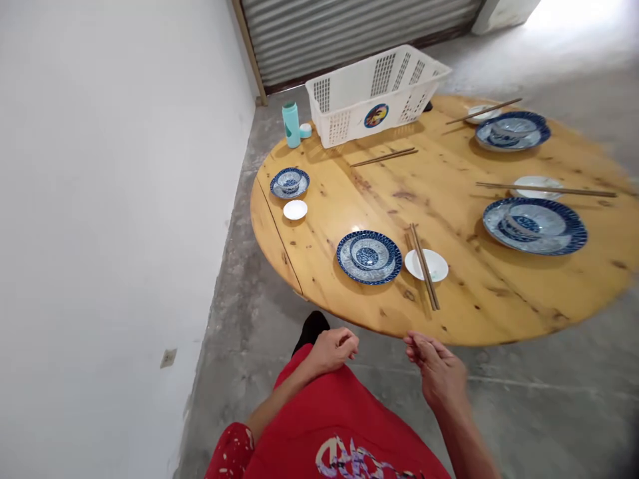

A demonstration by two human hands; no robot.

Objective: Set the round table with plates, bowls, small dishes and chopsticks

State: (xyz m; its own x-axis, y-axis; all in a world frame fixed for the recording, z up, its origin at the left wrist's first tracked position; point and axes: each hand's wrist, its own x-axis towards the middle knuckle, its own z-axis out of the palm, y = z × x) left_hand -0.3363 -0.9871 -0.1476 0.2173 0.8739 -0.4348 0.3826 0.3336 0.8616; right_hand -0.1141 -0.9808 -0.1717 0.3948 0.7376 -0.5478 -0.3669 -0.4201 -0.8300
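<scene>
My left hand [335,350] is loosely curled over the red clothing, a little short of the table edge. By the near rim of the round wooden table [349,206], my right hand [438,364] has its fingers drawn together, and nothing shows between them. Closest to both hands is a blue-patterned plate [345,267] with a small bowl [369,253] on it. Right of that plate, a pair of chopsticks [424,267] lies across a small white dish [440,265]. Neither hand touches the tableware.
A white plastic basket [349,126] stands at the far side, beside a turquoise bottle [291,125]. Another plate [274,191] with a bowl, a white dish [295,210] and chopsticks [384,157] are on the left. Two more settings with plates [574,243] lie right. A white wall [124,199] rises left.
</scene>
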